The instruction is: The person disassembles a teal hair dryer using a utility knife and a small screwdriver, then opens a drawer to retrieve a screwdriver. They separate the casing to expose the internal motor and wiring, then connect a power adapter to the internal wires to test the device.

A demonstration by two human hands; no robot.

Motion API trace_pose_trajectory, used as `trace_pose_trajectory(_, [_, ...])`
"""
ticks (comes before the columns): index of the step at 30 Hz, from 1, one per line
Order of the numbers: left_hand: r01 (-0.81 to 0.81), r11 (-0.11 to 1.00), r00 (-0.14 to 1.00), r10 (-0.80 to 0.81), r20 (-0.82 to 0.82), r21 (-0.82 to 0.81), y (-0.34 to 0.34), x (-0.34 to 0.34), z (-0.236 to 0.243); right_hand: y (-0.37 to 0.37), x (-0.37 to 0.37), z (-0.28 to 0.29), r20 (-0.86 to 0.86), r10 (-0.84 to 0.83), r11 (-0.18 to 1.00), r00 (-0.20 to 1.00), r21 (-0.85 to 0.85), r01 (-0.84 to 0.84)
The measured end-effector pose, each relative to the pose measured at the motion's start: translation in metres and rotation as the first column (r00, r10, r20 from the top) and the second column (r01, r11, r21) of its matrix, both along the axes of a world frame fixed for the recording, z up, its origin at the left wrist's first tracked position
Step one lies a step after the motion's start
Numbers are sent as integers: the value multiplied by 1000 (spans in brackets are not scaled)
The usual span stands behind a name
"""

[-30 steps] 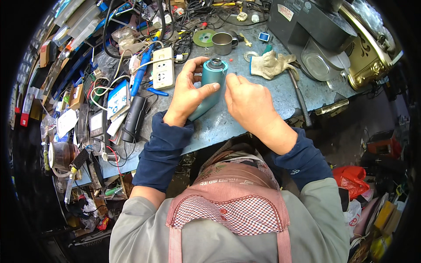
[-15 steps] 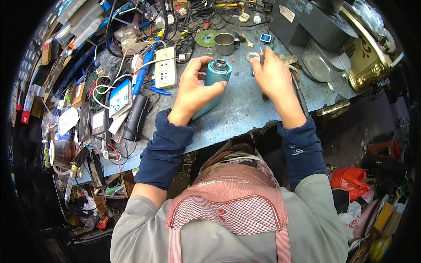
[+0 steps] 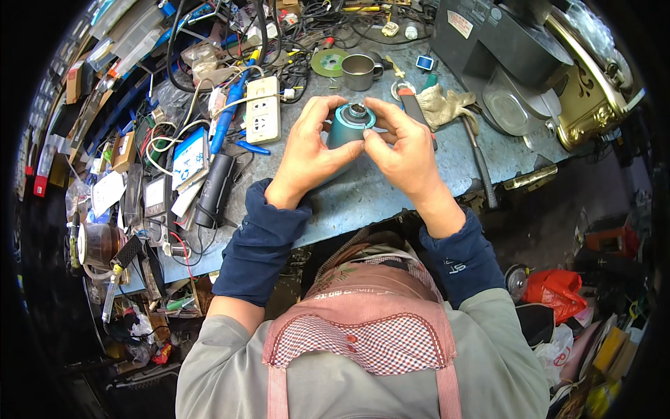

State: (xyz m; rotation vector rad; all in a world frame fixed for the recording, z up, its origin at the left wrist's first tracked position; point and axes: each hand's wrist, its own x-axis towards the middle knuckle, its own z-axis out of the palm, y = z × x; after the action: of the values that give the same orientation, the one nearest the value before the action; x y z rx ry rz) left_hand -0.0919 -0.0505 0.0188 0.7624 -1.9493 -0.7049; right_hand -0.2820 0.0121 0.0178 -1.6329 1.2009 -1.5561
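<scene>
A teal cylinder (image 3: 343, 133) with a round metal fitting (image 3: 357, 110) on its top stands between my hands at the bench. My left hand (image 3: 312, 144) is wrapped around its left side, thumb across the front. My right hand (image 3: 407, 155) closes on its upper right side, with thumb and fingertips at the rim beside the fitting. The two thumbs come close together at the front. Most of the lower body is hidden behind my hands. Just beyond my right fingers lies a dark-handled tool (image 3: 412, 105), partly covered by that hand.
A metal cup (image 3: 359, 72) and a green disc (image 3: 329, 62) sit behind the cylinder. A work glove (image 3: 442, 107) and a hammer (image 3: 479, 164) lie to the right, before a black machine (image 3: 481, 63). Left are a power strip (image 3: 263, 112) and tangled cables.
My right hand has moved left from the dark-handled tool onto the teal cylinder, uncovering the glove and hammer. My left hand stays around the cylinder, which now looks more upright.
</scene>
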Motion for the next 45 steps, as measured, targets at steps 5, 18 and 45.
trace_pose_trajectory(5, [90, 994, 995, -87, -53, 59, -4, 4, -2, 0, 11, -11, 46, -16, 1000, 999, -14, 17])
trace_pose_trajectory(18, [-15, 938, 1000, 9, 17, 347, -17, 7, 18, -17, 27, -17, 57, -64, 992, 996, -106, 70])
trace_pose_trajectory(45, [-308, 951, 878, 294, 377, -24, 6, -20, 44, -27, 42, -43, -75, -117, 941, 990, -328, 86])
